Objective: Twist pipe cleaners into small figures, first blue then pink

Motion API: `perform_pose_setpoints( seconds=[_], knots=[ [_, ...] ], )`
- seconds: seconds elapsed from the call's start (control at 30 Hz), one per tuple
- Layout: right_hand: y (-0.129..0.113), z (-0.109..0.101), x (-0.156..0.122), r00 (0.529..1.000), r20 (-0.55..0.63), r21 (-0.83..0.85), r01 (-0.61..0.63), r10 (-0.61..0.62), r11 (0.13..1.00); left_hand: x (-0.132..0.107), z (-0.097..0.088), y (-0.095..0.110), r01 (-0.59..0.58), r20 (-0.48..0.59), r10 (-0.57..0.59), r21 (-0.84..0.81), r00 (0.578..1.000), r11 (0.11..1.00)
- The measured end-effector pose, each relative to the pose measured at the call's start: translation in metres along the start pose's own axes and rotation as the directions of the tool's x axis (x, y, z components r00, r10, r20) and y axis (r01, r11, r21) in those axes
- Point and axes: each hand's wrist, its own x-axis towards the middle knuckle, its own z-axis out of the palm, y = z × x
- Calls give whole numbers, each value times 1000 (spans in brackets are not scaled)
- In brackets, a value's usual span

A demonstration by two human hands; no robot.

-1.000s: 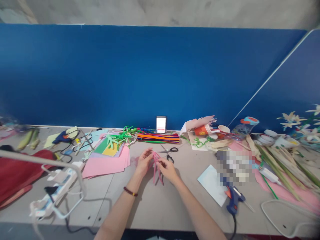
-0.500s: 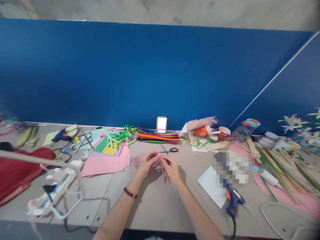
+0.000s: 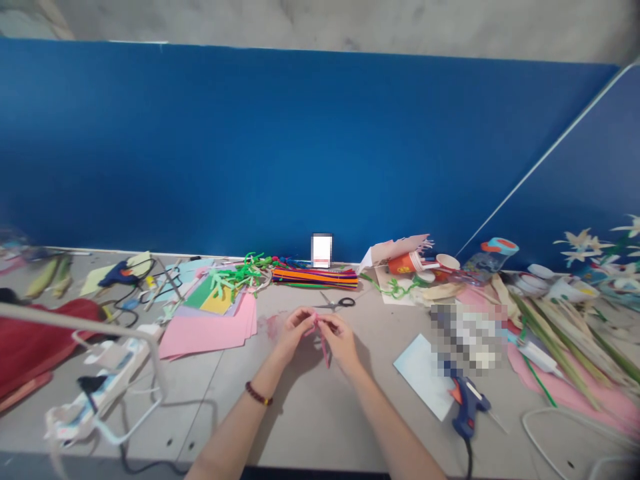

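Note:
Between my two hands, over the middle of the table, is a pink pipe cleaner [image 3: 326,353], bent, with a length hanging down. My left hand [image 3: 296,331] pinches it at the top with thumb and forefinger; a beaded bracelet circles that wrist. From the other side, the fingers of my right hand [image 3: 340,337] grip the same piece close to the left fingertips. The exact bend at the fingertips is partly hidden. Just beyond the hands lie open scissors [image 3: 344,303] with dark handles. Behind them is a bundle of coloured pipe cleaners [image 3: 315,277].
Pink paper sheets [image 3: 207,333] and green pipe-cleaner pieces [image 3: 235,277] lie left. A white power strip [image 3: 110,383] with cables sits front left. On the right are a pale blue card [image 3: 424,377], a blue glue gun [image 3: 467,407] and orange paper cups [image 3: 406,263].
The hanging pink strands have shifted; fewer show below the fingers now. My right hand has closed in slightly toward the left. The view has moved a little.

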Motion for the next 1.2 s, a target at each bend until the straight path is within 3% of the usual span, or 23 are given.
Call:
perform_pose_setpoints(
  seconds=[0.17, 0.3, 0.6, 1.0, 1.2],
  knots=[
    [-1, 2, -1, 986, 46, 187, -165, 160, 968, -2, 3, -1, 70, -22, -72, -73, 997, 995],
    [-3, 3, -1, 984, 44, 223, -178, 172, 958, -4, 7, -4, 123, -40, -130, -141, 991, 982],
    [0, 0, 1, 966, 78, 312, -259, 247, 914, -2, 1, -4, 116, 59, -108, -173, 992, 978],
    [-8, -2, 2, 944, 150, 336, -329, 295, 882, -1, 0, -2, 68, 70, -66, -33, 995, 997],
    [-9, -3, 2, 951, 68, 341, -305, 300, 889, -4, 6, 7, -13, 65, 8, 75, 998, 997]
  ],
)
